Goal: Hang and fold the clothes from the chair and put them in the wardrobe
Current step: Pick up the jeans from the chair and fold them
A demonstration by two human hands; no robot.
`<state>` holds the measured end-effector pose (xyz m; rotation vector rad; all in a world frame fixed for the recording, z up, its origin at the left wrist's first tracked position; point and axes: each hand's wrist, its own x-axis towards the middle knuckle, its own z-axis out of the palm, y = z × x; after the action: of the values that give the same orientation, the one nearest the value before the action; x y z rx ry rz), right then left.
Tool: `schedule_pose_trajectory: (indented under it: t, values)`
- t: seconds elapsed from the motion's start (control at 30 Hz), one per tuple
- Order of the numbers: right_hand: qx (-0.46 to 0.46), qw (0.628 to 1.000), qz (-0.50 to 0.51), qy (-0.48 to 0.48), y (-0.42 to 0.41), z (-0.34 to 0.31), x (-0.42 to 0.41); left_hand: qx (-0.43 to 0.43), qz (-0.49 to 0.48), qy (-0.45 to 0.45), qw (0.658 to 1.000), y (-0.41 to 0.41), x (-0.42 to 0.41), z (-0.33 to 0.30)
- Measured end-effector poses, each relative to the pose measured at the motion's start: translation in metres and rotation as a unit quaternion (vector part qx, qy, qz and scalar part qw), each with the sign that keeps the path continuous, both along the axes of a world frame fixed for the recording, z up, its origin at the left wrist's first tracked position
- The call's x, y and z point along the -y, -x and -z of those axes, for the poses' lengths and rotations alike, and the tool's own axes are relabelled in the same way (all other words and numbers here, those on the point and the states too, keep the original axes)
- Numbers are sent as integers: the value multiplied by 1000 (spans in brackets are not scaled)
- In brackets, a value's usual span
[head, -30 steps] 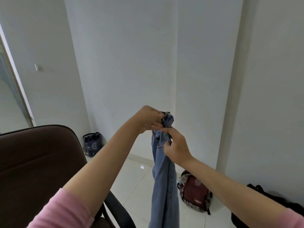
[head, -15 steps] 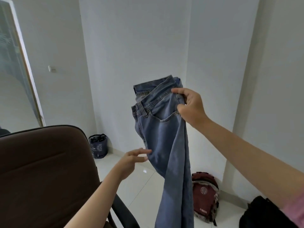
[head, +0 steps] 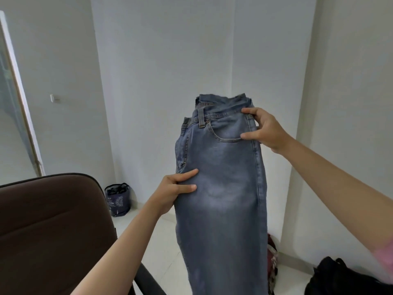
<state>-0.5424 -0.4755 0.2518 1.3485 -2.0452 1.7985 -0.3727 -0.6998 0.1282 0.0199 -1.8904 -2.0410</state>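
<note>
head | jeans point(head: 221, 188) hang upright — right hand point(head: 265, 130) pinches waistband | left hand point(head: 172, 192) grips crotch edge

Both hands raised: left point(head: 172, 191) low, right point(head: 265, 129) high, pinching.

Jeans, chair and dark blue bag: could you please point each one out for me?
jeans point(head: 223, 188), head view, faded thigh panel.
chair point(head: 53, 226), head view, brown backrest.
dark blue bag point(head: 118, 200), head view, its front side.
</note>
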Motion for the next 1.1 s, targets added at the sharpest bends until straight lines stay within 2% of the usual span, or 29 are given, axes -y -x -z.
schedule_pose_trajectory:
  t: [0.1,0.17,0.2,0.27,0.3,0.33,0.43,0.5,0.57,0.73,0.83,0.9,0.97,1.03,1.1]
  values:
    - [15,998,19,-54,19,25,-11,9,11,-7,1000,0,-5,-1]
    - [53,998,24,-33,26,40,-16,16,18,-19,1000,0,-9,1]
    - [89,996,22,8,28,49,-17,15,17,-28,999,2,-11,2]
    - [222,968,8,120,20,76,-18,4,11,-52,999,5,-16,4]
    - [280,950,14,137,11,96,-17,-1,9,-62,998,7,-20,4]
    - [325,937,14,123,1,125,-14,-4,6,-69,998,10,-24,5]
    - [407,909,-76,45,-36,213,-3,13,-8,-95,995,21,-32,10]
    - [461,880,-71,93,-55,238,0,39,-32,-112,992,30,-30,18]
    - [456,876,-56,144,-62,238,-4,69,-62,-111,990,33,-22,27]
    - [332,933,-53,131,-65,204,-19,106,-30,-73,991,23,-3,32]
    - [168,986,-23,-6,-59,188,-24,150,18,-13,988,16,10,29]
    - [91,989,-33,-114,-49,178,-29,188,31,32,981,12,13,28]
    - [103,985,-24,-135,-42,169,-34,216,28,48,975,12,13,29]
    - [192,981,0,-32,-41,163,-35,228,34,41,972,13,13,29]
    - [310,945,5,105,-44,161,-31,246,63,35,967,13,15,26]
